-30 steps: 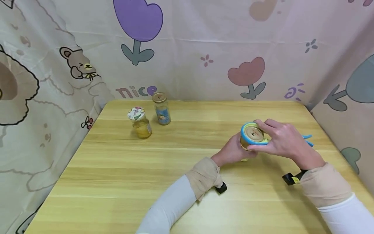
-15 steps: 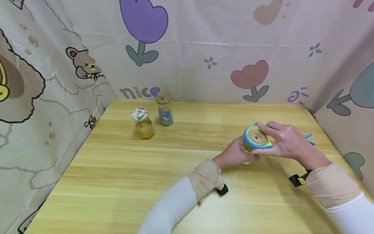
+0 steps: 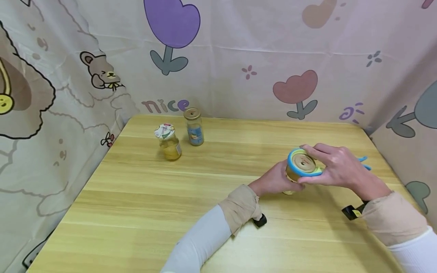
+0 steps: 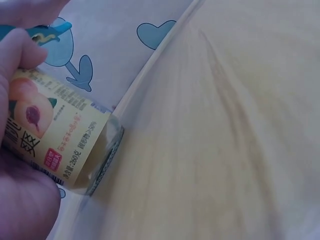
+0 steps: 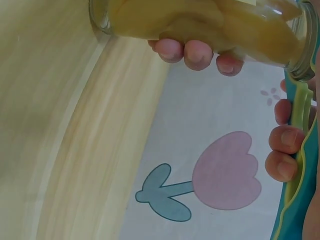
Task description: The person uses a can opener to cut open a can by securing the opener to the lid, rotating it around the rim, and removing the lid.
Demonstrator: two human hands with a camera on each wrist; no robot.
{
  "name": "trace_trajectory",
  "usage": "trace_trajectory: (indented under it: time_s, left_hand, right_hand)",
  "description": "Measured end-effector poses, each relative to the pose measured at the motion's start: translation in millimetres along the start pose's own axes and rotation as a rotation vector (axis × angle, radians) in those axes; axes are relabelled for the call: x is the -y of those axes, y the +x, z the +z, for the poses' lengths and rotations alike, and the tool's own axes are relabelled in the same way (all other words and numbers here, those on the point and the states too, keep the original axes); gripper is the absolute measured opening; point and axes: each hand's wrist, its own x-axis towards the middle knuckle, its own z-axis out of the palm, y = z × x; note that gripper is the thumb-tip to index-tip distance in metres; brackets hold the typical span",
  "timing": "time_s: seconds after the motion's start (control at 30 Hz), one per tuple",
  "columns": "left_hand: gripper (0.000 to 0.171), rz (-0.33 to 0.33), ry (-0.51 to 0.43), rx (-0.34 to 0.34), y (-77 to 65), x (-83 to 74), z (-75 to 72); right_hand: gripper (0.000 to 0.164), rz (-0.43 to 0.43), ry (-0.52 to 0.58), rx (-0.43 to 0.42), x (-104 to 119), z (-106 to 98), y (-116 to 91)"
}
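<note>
My left hand (image 3: pixel 274 179) grips a glass jar (image 4: pixel 57 125) round its body. The jar has a peach-printed label, and yellow fruit pieces show through the glass in the right wrist view. Around its gold metal lid (image 3: pixel 304 163) sits the loop of a blue-and-yellow jar opener (image 3: pixel 291 163). My right hand (image 3: pixel 336 167) holds the opener, thumb and fingers curled about it close to the lid. The tips of the blue handles stick out past this hand in the head view. The jar's base is down at the wooden table.
Left of the hands, on the wooden table (image 3: pixel 136 212), stand a small jar with a white patterned lid (image 3: pixel 170 146) and a taller jar with a gold lid and blue label (image 3: pixel 195 131). A printed cloth (image 3: pixel 225 87) hangs behind the table and along its sides.
The head view has shifted slightly. Both hands keep the same hold on the jar and the opener, with no clear turning of the lid.
</note>
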Motion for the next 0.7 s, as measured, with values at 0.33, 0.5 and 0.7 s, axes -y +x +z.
trace_trajectory:
  time_s: [0.33, 0.5, 0.7]
  left_hand:
    - [0.065, 0.023, -0.073, 0.106, -0.1, 0.6, -1.6]
    - [0.064, 0.027, -0.078, 0.127, -0.5, 0.7, -2.3]
    - [0.063, 0.035, -0.081, 0.132, -0.4, 1.7, -2.7]
  right_hand:
    - [0.094, -0.019, 0.017, -0.008, 3.5, -4.3, -2.5]
    - [0.093, -0.028, 0.028, -0.010, 4.3, -4.8, -2.2]
    - [0.093, -0.029, 0.021, -0.007, 4.4, -4.8, -1.8]
